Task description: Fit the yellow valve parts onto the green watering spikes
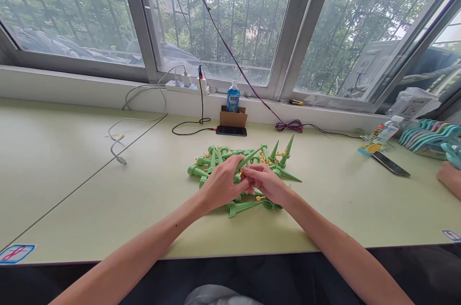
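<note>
My left hand [224,180] is closed around a green plastic plant-watering spike [249,156], whose tapered tip points up and to the right. Close against it, my right hand [268,182] has its fingertips pinched at the base of that spike; whatever lies between them is too small and covered to make out. Both hands are over a pile of similar green spikes [245,208], some lying down and some standing on end. Small yellow plastic pieces [260,198] are mixed in among them, and my hands hide the middle of the pile.
Behind the pile stand a phone [231,131], a cardboard box [233,118] and a blue bottle [233,98]. Cables [290,125] run along the windowsill. At right are another bottle [383,133], a second phone [391,163], hangers [428,137] and another person's hand [450,177].
</note>
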### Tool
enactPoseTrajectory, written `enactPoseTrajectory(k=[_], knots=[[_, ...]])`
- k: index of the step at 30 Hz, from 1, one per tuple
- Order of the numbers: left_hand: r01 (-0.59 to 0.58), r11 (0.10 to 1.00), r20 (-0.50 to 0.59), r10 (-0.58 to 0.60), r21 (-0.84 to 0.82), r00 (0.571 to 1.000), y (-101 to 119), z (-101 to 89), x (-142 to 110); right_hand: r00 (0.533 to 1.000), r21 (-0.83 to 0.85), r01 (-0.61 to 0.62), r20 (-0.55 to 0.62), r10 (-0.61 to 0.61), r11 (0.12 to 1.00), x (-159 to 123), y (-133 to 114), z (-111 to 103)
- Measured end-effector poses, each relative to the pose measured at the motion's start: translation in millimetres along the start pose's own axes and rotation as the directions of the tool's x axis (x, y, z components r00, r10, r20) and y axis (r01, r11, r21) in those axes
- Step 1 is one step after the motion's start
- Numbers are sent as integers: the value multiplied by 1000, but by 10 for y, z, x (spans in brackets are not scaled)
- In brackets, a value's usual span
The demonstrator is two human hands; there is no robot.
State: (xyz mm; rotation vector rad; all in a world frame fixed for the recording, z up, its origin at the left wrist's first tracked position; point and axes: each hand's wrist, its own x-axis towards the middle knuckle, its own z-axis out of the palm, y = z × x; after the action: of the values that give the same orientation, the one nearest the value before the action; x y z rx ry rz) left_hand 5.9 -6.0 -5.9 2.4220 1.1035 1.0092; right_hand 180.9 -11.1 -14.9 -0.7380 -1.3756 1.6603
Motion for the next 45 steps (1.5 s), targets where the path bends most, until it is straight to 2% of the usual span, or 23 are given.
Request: enactPoseTrajectory(k=[10,13,17,19,22,26,34,41,45], knots=[[20,1000,35,-20,3,999,-18,4,6,996,-262,40,-61,-58,964,13,23,10],[3,1000,38,-4,20,999,-28,9,6,988,-439,72,-91,-124,896,3,30,21],[-1,999,75,-2,43,997,-57,28,-2,952,-658,140,-116,-283,740,-15,41,40],[-11,999,88,7,45,996,-75,38,-6,934,-709,168,-107,-340,685,-21,48,44],[-22,999,88,18,45,996,-89,43,-6,923,-733,189,-94,-373,653,-22,58,42],[-17,999,84,14,41,996,-72,28,3,927,-701,188,-104,-360,688,-20,57,43],[-4,999,43,5,-38,999,-32,8,12,966,-520,153,-100,-238,840,-18,1,58],[6,998,35,-4,-65,999,-16,13,5,994,-210,95,-39,-105,973,7,6,-4],[-20,999,15,20,-51,1000,7,9,-3,1000,4,22,15,-22,1000,19,24,-31]])
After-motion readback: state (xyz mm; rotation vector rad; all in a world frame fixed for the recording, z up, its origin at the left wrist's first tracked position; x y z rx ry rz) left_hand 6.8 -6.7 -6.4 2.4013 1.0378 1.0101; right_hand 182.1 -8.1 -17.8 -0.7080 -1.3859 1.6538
